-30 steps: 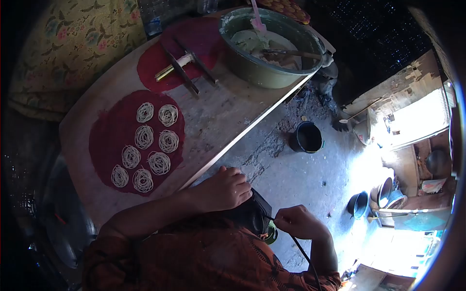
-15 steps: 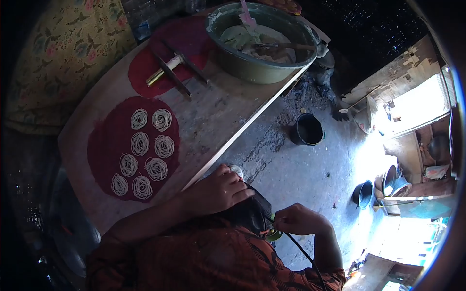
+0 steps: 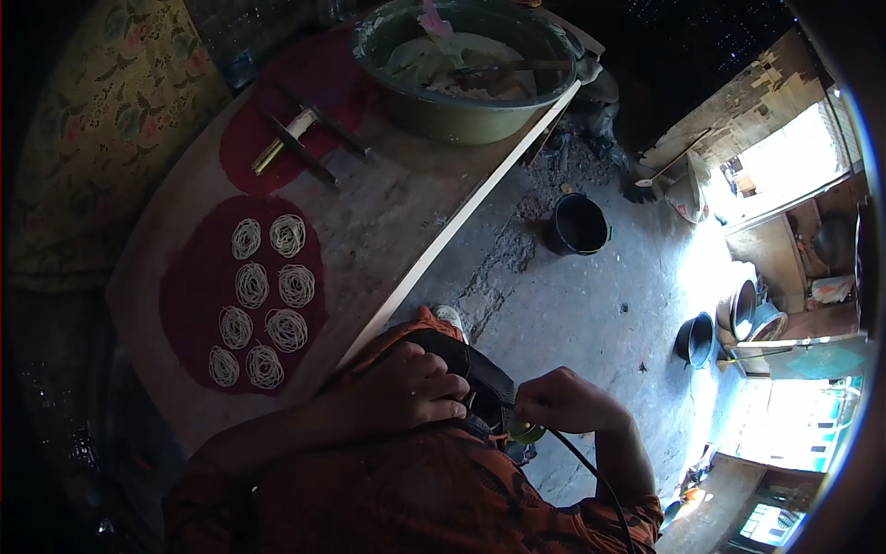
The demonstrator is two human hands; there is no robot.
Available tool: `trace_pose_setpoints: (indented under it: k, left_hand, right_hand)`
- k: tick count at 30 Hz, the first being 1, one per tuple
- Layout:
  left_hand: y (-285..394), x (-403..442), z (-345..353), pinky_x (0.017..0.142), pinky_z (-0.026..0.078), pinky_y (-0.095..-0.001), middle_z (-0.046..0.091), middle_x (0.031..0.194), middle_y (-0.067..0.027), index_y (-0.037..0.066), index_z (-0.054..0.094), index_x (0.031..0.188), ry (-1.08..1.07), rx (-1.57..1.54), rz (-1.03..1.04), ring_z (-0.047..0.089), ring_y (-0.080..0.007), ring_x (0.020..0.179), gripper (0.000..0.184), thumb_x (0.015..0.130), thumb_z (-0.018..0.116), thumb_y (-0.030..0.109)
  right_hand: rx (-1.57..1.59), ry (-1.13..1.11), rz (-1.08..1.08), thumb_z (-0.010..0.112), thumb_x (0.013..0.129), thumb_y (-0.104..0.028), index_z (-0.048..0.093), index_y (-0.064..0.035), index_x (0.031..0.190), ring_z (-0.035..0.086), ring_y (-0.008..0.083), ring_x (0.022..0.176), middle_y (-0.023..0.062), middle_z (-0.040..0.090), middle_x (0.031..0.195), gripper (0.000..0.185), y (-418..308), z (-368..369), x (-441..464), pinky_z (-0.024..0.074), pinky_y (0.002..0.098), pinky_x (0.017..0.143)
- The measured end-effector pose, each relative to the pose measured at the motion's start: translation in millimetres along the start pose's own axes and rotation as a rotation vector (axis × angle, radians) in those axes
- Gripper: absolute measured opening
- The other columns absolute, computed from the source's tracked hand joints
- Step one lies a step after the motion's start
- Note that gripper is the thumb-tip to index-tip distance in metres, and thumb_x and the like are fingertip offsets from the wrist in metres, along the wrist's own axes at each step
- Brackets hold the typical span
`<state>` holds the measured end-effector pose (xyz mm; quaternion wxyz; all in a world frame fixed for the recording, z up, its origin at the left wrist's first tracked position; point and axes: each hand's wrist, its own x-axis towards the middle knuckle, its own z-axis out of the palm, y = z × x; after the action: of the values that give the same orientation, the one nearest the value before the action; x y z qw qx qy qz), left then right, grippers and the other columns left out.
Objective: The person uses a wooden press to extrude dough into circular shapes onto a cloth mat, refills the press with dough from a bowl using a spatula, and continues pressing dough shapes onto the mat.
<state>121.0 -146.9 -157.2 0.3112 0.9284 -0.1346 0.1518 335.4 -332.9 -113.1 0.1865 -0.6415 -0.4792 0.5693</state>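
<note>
A black bag (image 3: 487, 379) rests at my waist over the orange patterned clothing. My left hand (image 3: 415, 388) has its fingers curled over the near side of the bag. At the bag's right end my right hand (image 3: 565, 403) is closed in a pinch on a black cable (image 3: 586, 462), which runs down past my forearm. A round green object (image 3: 526, 432) sits just under that hand, partly hidden. To the left, several coiled noodle nests (image 3: 287, 331) lie in two columns on a dark red round sheet (image 3: 189, 314).
On the wooden table (image 3: 369, 231) are a large green basin (image 3: 443, 125) holding pale dough and a pink spatula (image 3: 434, 20), and a wooden press-like frame (image 3: 300, 143). A black bucket (image 3: 580, 224) stands on the concrete floor, with blue basins (image 3: 697, 340) farther right.
My left hand has moved slightly down and left along the bag, uncovering more of it. My right hand has shifted up a little, still at the bag's end. The view has turned slightly.
</note>
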Motion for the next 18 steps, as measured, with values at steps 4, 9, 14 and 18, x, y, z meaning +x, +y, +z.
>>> trace_pose_setpoints:
  k: [4, 9, 14, 18]
  left_hand:
    - [0.5, 3.1, -1.6, 0.079, 0.039, -0.0358, 0.060, 0.106, 0.0069, 0.022, 0.071, 0.097, 0.032, 0.040, 0.025, 0.053, -0.0141, 0.090, 0.018, 0.080, 0.065, 0.022]
    - [3.6, 1.0, -7.7, 0.078, 0.040, -0.0348, 0.061, 0.106, 0.0070, 0.022, 0.071, 0.098, -0.001, 0.056, 0.035, 0.053, -0.0141, 0.090, 0.019, 0.080, 0.065, 0.021]
    - [9.4, 1.0, -7.5, 0.078, 0.040, -0.0340, 0.062, 0.105, 0.0075, 0.020, 0.071, 0.098, 0.024, 0.073, 0.041, 0.053, -0.0136, 0.091, 0.018, 0.080, 0.067, 0.021]
    - [13.2, 1.2, -13.1, 0.078, 0.040, -0.0343, 0.063, 0.105, 0.0067, 0.018, 0.071, 0.098, 0.001, 0.062, 0.010, 0.054, -0.0142, 0.091, 0.019, 0.080, 0.068, 0.022]
  right_hand:
    - [0.045, -0.003, 0.040, 0.058, 0.089, -0.013, 0.068, -0.0014, 0.086, 0.064, 0.0120, 0.068, 0.0083, 0.068, 0.074, 0.016, 1.5, 0.2, -3.7, 0.0514, 0.0295, 0.065]
    - [-0.077, -0.096, 0.073, 0.063, 0.089, -0.018, 0.067, -0.0043, 0.092, 0.064, 0.0266, 0.069, 0.0127, 0.064, 0.076, 0.014, -17.8, -2.7, -7.7, 0.0500, 0.0369, 0.065]
    - [-0.250, 0.291, -0.229, 0.065, 0.086, -0.016, 0.066, -0.0054, 0.100, 0.062, 0.0338, 0.087, 0.0138, 0.062, 0.093, 0.018, -28.0, 17.6, 18.0, 0.0500, 0.0415, 0.076]
    - [-0.427, 0.228, -0.282, 0.066, 0.083, -0.014, 0.066, -0.0059, 0.102, 0.059, 0.0313, 0.093, 0.0116, 0.059, 0.093, 0.020, -25.6, 21.1, 29.8, 0.0464, 0.0419, 0.085]
